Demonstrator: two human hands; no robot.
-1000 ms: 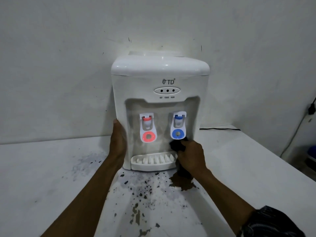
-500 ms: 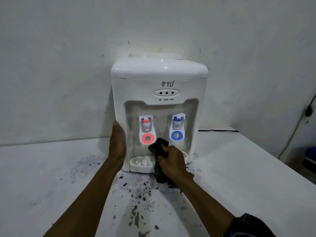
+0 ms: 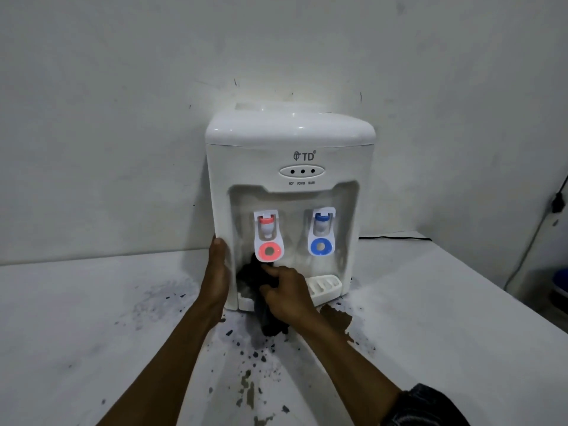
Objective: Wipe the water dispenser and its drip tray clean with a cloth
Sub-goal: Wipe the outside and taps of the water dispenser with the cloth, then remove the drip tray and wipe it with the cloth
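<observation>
Standing on a stained white desk (image 3: pixel 92 318) against the wall: white dispenser (image 3: pixel 289 139). Left hand (image 3: pixel 216 278), fingers flat, presses the dispenser's left side. Right hand (image 3: pixel 287 295), fingers curled, grips a dark cloth (image 3: pixel 250 276) over the left end of the drip tray (image 3: pixel 325 285), under the red tap (image 3: pixel 267 238).

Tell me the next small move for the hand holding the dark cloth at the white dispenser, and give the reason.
Probably sweep the crumpled dark cloth rightward along the white slotted drip tray. The right hand grips it at the tray's left end, under the red tap lever, and the left hand braces the white plastic water dispenser. Its right end shows uncovered.
</observation>
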